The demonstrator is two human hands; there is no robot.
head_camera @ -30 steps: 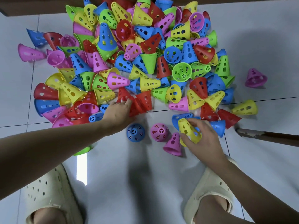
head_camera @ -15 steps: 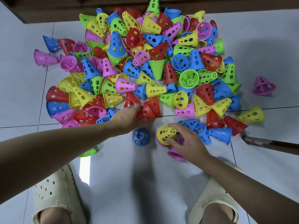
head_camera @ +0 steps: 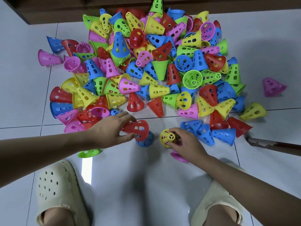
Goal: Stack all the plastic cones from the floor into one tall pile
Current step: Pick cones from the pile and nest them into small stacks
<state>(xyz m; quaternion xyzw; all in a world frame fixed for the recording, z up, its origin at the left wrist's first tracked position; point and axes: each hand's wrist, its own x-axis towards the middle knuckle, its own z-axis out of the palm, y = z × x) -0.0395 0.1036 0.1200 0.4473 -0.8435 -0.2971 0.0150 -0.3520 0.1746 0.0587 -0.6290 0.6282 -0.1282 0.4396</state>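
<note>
Your left hand (head_camera: 112, 132) grips a red cone (head_camera: 137, 128), fingers over the top and thumb underneath, curled round its narrow end. The cone is tilted on its side with the wide mouth pointing to your right. It hangs just above a blue cone (head_camera: 146, 141) that stands upright on the floor (head_camera: 138, 185), and the red rim overlaps the blue one's top from this angle; you cannot tell whether they touch.

Your right hand (head_camera: 185, 142) is curled round a yellow cone (head_camera: 167, 137), thumb and fingers pinching its sides. The yellow cone stands tip up, its spoked top facing the camera. It seems to sit on something pink, but your fingers hide most of that. A pink cone (head_camera: 179, 157) lies beneath your right wrist, only its rim showing.

The two held cones are near each other, the red to the left of the yellow, with bare tile between them.

The big heap of cones (head_camera: 154, 62) in red, blue, green, yellow and pink spreads across the floor just beyond both hands, reaching a wooden edge (head_camera: 65, 10) at the top. Three blue cones (head_camera: 208, 132) lie on their sides just right of your right hand. A lone purple cone (head_camera: 273, 87) sits well apart on the right. A green cone (head_camera: 88, 153) peeks out under your left forearm. Your two cream sandals (head_camera: 57, 191) stand at the bottom.
</note>
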